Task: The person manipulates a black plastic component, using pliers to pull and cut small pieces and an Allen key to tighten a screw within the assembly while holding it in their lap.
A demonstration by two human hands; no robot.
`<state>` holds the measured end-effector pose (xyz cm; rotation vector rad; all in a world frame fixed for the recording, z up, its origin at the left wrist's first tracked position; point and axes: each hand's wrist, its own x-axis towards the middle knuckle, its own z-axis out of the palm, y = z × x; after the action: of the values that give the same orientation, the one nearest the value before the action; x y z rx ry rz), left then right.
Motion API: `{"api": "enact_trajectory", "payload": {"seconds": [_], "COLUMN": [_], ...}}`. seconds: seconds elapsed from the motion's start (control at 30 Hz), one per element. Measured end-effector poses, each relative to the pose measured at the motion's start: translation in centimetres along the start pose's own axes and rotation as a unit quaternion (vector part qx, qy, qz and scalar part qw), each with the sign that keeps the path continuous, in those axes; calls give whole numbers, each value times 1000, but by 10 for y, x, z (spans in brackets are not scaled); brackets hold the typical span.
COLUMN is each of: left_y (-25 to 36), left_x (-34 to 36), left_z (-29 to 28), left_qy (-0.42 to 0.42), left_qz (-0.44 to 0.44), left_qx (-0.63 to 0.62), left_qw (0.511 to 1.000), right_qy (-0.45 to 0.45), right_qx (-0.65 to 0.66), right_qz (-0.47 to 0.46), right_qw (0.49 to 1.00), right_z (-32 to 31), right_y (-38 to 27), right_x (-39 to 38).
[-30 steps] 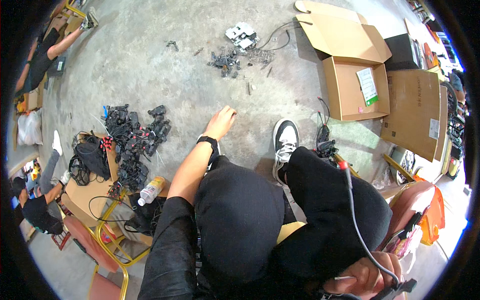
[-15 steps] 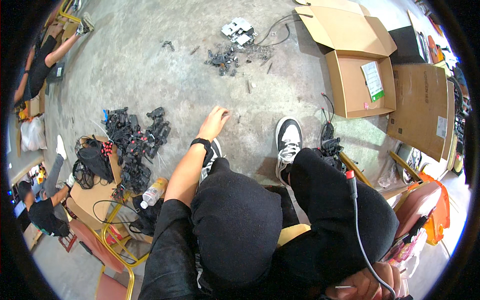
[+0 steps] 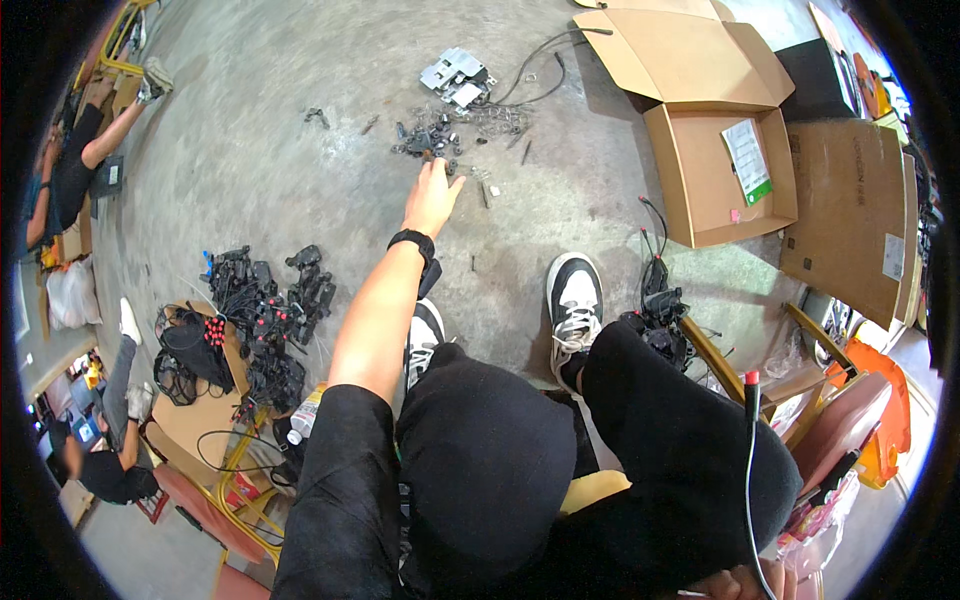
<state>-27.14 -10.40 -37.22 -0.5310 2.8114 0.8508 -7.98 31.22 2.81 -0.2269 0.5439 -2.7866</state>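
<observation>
My left hand (image 3: 433, 198) reaches out over the concrete floor, fingers stretched forward and thumb apart. Its fingertips are at the near edge of a loose pile of small black parts (image 3: 428, 138); I make out nothing held in it. Behind the pile lie a silver-grey metal unit (image 3: 457, 78) and a tangle of thin clear or wiry bits (image 3: 503, 120). At the lower edge my right hand (image 3: 748, 582) shows only in part, its fingers curled; what they hold is hidden. A grey cable with a red-tipped plug (image 3: 752, 400) passes in front of it.
An open cardboard box (image 3: 680, 180) with a paper inside stands at right, beside another carton (image 3: 845, 215). A heap of black cabled devices (image 3: 265, 310) lies at left near a bottle (image 3: 305, 415). More black cabled parts (image 3: 660, 315) lie by my right shoe. Two other people are at far left.
My left hand has moved forward from near my left shoe to the small black parts. My right hand has sunk further past the lower edge. The view has shifted slightly.
</observation>
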Motion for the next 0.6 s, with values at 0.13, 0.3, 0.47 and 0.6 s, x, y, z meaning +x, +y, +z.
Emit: {"api": "enact_trajectory", "payload": {"seconds": [0.13, 0.3, 0.47, 0.6], "left_y": [-5, -13, 21, 22], "left_x": [4, 6, 37, 52], "left_z": [0, -4, -7, -3], "left_qy": [-1, 56, 38, 53], "left_qz": [-1, 25, 75, 108], "left_qx": [-21, -16, -88, -52], "left_qw": [1000, 998, 993, 991], "right_qy": [-36, 148, -2, 31], "right_qx": [3, 3, -36, -32], "right_qz": [32, -97, -85, -95], "right_qw": [999, 984, 996, 994], "right_z": [-17, 11, -15, -13], "right_y": [-26, 14, 9, 9], "right_x": [-32, 6, 56, 52]}}
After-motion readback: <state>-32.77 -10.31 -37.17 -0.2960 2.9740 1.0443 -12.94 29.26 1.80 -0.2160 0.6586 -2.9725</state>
